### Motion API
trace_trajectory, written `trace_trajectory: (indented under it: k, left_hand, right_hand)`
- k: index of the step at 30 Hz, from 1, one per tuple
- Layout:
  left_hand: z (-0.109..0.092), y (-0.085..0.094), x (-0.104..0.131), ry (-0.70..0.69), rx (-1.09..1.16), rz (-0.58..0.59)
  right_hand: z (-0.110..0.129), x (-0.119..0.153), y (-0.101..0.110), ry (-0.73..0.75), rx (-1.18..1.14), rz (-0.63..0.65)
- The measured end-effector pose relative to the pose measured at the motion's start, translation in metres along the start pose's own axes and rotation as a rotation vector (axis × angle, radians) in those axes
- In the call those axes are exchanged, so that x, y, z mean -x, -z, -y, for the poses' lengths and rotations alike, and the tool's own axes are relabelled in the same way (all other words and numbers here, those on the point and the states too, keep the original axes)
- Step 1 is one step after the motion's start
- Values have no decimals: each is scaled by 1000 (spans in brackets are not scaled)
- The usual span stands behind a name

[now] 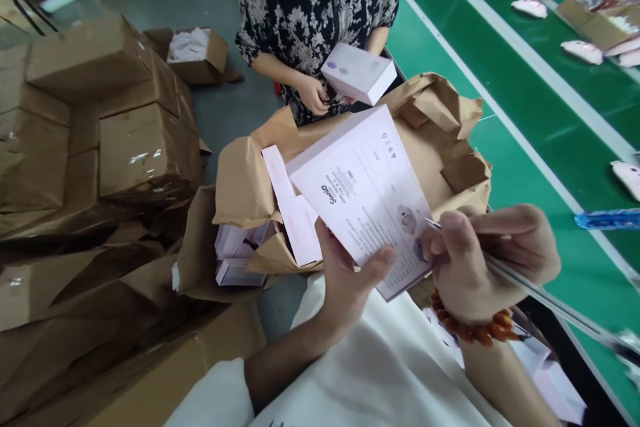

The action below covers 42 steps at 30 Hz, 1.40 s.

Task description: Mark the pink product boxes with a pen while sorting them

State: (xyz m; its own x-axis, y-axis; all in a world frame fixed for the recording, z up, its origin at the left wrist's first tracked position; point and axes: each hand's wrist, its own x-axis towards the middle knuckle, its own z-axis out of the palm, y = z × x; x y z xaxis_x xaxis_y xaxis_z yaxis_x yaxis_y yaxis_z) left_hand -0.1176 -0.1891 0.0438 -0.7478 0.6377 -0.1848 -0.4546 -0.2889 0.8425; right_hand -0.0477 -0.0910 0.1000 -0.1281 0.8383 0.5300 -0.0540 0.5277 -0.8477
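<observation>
A pale pink printed box (pixel 370 180) is tilted in front of me, its text side facing up. My left hand (pixel 345 280) grips its lower left edge, the thumb lying on the printed face. By the lower right edge, my right hand (pixel 480 260) is closed around a thin pointed metal tool (pixel 545 297), whose tip lies over the printed face. Its fingertips also meet the box edge. Under the box is brown wrapping paper (pixel 245 180), with smaller pale boxes (pixel 299 227) on its left part.
Across from me a person in a patterned top (pixel 320 20) holds another pale box (pixel 357 73). Large brown cartons (pixel 150 147) stand at the left. A green conveyor belt (pixel 525 80) with white lines and pink items runs along the right.
</observation>
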Motion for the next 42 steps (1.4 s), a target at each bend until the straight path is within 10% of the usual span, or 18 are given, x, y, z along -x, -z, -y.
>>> trace_trajectory:
  k: [42]
  left_hand:
    - [-9,-4,3,108,-101,109]
  right_hand:
    - [-21,17,14,55,197,-148]
